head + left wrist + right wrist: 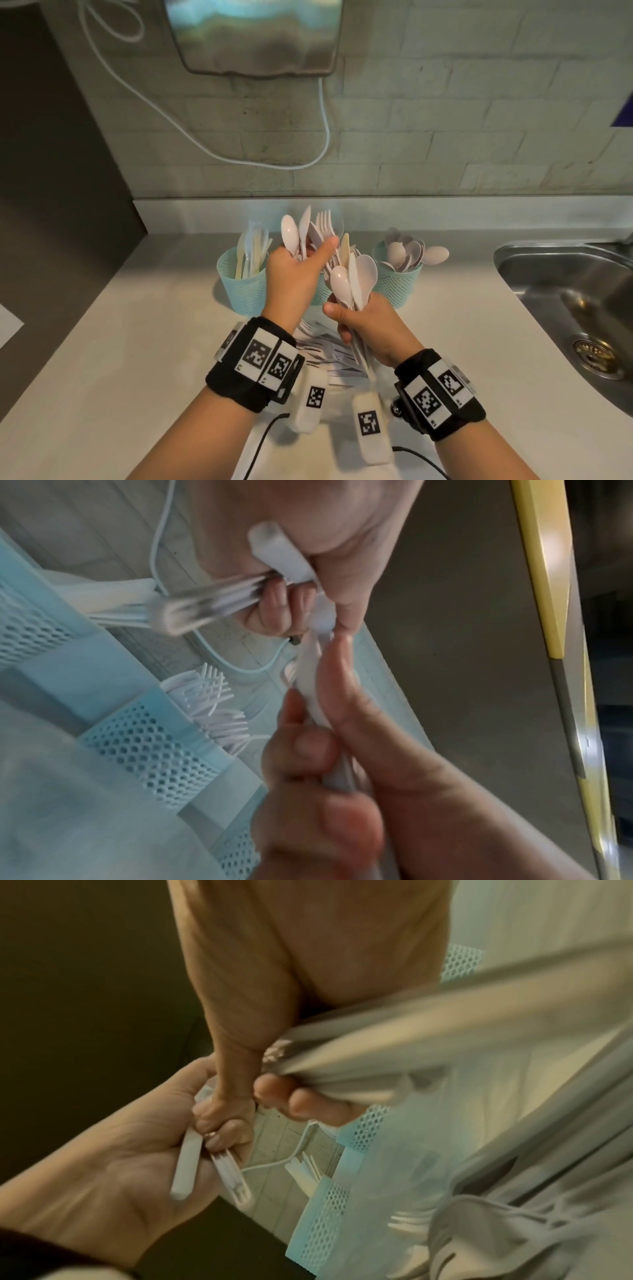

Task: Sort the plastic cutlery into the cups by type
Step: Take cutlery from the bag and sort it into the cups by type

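left hand (pixel 297 270): grips a mixed bunch of spoons and forks (pixel 310 229)
right hand (pixel 368 323): grips spoons and a knife (pixel 352 281)
cups (pixel 241 282): on the worktop (pixel 120 342) just beyond both hands; left knives, right spoons
writing: wristband tags (pixel 256 354), text unreadable

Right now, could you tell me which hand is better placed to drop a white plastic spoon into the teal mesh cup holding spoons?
Probably the right hand: its bundle of white plastic cutlery sits beside the teal mesh spoon cup, while the left hand grips its own bundle farther away.
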The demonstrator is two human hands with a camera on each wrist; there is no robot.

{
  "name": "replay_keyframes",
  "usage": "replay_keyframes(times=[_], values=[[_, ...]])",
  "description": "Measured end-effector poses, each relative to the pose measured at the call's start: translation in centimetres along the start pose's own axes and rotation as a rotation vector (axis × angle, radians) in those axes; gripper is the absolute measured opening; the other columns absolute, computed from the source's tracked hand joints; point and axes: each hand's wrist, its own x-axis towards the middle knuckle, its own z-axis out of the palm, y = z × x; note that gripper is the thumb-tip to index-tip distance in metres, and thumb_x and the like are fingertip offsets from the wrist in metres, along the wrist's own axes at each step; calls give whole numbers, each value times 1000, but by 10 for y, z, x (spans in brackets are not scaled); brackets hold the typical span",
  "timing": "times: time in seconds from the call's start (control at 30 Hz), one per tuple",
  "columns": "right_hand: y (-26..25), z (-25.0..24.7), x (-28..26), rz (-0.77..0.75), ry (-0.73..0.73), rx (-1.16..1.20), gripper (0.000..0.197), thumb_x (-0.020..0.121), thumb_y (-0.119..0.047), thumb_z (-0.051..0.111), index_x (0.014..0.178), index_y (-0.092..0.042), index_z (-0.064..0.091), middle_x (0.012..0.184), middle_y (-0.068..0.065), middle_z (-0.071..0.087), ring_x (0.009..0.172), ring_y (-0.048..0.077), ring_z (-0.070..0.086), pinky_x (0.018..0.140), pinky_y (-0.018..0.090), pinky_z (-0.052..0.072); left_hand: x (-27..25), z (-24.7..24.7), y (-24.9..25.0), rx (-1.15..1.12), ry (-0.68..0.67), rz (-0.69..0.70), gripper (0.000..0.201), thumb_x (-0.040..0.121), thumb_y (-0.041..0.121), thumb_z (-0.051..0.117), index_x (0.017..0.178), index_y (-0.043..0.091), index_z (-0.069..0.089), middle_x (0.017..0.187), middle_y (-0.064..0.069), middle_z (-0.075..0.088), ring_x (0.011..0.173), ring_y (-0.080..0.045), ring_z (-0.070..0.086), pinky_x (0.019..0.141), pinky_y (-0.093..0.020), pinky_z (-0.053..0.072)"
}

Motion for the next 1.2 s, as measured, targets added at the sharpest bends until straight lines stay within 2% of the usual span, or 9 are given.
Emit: replay_keyframes(times=[0.1, 0.23, 0.37, 0.47, 0.6, 0.8, 0.97, 1.07, 1.2], values=[[3, -2, -2, -16, -4, -40, 33, 73, -29, 78, 85, -5, 59, 55, 2, 52, 43, 15, 45, 48, 27, 43, 8, -5, 5, -51, 26, 17, 19, 80, 30, 72, 84, 12, 69, 78, -5, 70, 74, -17, 68, 70, -33, 55], [4, 0, -3, -20, -23, -59, 33, 74, -33, 72, 82, -5, 58, 50, -1, 51, 41, 12, 44, 47, 25, 42, 12, -8, 9, -109, 16, 6, 17, 84, 31, 68, 79, 15, 66, 58, 10, 61, 55, -4, 57, 58, -23, 43], [1, 1, -4, -19, -41, -64, 33, 72, -35, 71, 87, -7, 62, 51, -3, 52, 42, 12, 43, 48, 25, 42, 10, -5, 12, -32, -59, -21, 12, 83, 22, 69, 86, 11, 69, 80, -3, 72, 72, -13, 67, 67, -29, 51], [1, 0, -4, -19, -30, -100, 36, 73, -36, 71, 94, -8, 64, 52, -4, 53, 44, 13, 45, 50, 26, 43, 6, -3, 12, 29, -102, -42, 5, 82, 19, 70, 86, 21, 70, 86, -1, 74, 83, -13, 70, 78, -32, 56], [1, -4, -4, -21, -12, -115, 46, 72, -35, 71, 102, -2, 63, 54, -6, 54, 45, 12, 47, 52, 25, 45, 4, -5, 13, 96, -104, -23, 9, 81, 11, 68, 79, 20, 67, 85, -6, 73, 79, -14, 67, 76, -34, 55], [-1, -8, -4, -37, 4, -96, 59, 74, -39, 66, 111, 7, 58, 56, -2, 53, 44, 9, 49, 53, 25, 48, -2, -4, 15, 151, -263, -53, 20, 78, 16, 73, 97, 12, 71, 90, -2, 74, 84, -11, 69, 66, -17, 55], [-2, -8, -5, -37, 16, -31, 67, 76, -42, 62, 113, 13, 54, 61, -1, 54, 48, 11, 50, 54, 27, 48, -2, -5, 16, 71, -177, -33, 13, 77, 29, 74, 86, 20, 70, 87, -1, 74, 83, -14, 71, 80, -34, 57], [-3, -7, -6, -51, 16, 10, 65, 77, -40, 60, 113, 15, 52, 65, 1, 53, 50, 12, 50, 54, 27, 48, -2, -5, 18, 23, -75, -10, 11, 78, 30, 73, 76, 21, 67, 78, -1, 73, 73, -12, 71, 72, -31, 57], [-3, -5, -8, -64, 29, 17, 61, 79, -39, 60, 108, 14, 53, 66, 3, 54, 51, 14, 51, 55, 29, 48, 1, -6, 20, -62, -14, -3, 17, 79, 31, 72, 79, 13, 69, 78, -8, 73, 75, -19, 71, 71, -35, 58]])
